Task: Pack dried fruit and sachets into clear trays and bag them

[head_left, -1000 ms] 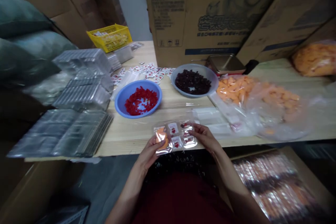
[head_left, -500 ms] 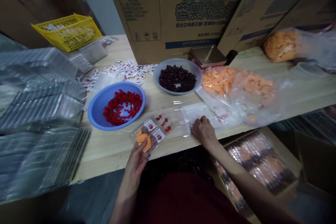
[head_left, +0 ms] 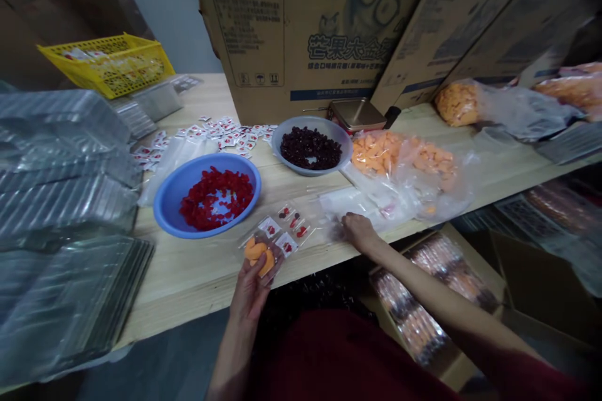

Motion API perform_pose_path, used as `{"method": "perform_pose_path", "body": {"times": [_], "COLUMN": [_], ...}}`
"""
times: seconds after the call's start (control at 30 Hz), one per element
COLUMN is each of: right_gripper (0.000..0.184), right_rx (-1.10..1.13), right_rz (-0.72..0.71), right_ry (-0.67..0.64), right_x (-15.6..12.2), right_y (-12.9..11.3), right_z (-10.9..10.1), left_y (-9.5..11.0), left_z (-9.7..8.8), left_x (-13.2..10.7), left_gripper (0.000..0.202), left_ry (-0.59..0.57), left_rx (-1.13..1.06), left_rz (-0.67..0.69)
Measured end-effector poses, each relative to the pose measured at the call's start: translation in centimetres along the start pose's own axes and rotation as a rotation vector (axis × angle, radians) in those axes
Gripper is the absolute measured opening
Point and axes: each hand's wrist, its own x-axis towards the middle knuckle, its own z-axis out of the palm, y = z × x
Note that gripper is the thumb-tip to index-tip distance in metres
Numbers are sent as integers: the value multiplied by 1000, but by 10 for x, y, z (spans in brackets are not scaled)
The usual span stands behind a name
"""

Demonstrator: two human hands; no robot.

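Low over the front of the table, my left hand (head_left: 253,285) grips a clear plastic tray (head_left: 276,239) by its near end. Orange pieces (head_left: 256,252) lie in the tray's near part, two white printed sachets (head_left: 277,235) in the middle, and small red and dark pieces at the far end. My right hand (head_left: 360,230) is closed, fingers pinched on a clear plastic bag (head_left: 335,225) at the near edge of a pile of flat clear bags (head_left: 348,200). Its fingertips are partly hidden.
Behind stand a blue basin (head_left: 162,203) of red pieces, a bowl (head_left: 281,160) of dark pieces and bags of orange pieces (head_left: 376,153). Stacked clear trays (head_left: 66,200) fill the left, beside a yellow basket (head_left: 103,75). Below right sits a carton (head_left: 475,257) of filled packs.
The view has shifted, bringing more of the right side into sight. My left hand still holds the tray; my right hand stays at the bags, its fingers drawn slightly closer in.
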Motion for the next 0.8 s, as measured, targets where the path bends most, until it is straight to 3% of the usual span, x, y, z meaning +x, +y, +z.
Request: {"method": "perform_pose_path", "body": {"times": [0.2, 0.37, 0.5, 0.7, 0.8], "right_gripper": [14, 23, 21, 9, 30], "right_rx": [82, 74, 145, 433, 661], "right_rz": [75, 169, 153, 134, 85], "right_ry": [25, 42, 53, 115, 56], "right_x": [1, -7, -3, 29, 40], "right_y": [8, 4, 4, 15, 28], "right_z": [3, 7, 3, 7, 16], "left_y": [-7, -15, -17, -18, -20], "left_z": [7, 10, 13, 23, 33], "left_x": [2, 3, 2, 5, 9], "left_gripper": [49, 44, 40, 43, 46], "left_ry": [-28, 7, 3, 12, 20], "left_rx": [-31, -57, -60, -39, -51], "left_rz": [13, 34, 28, 42, 38]}}
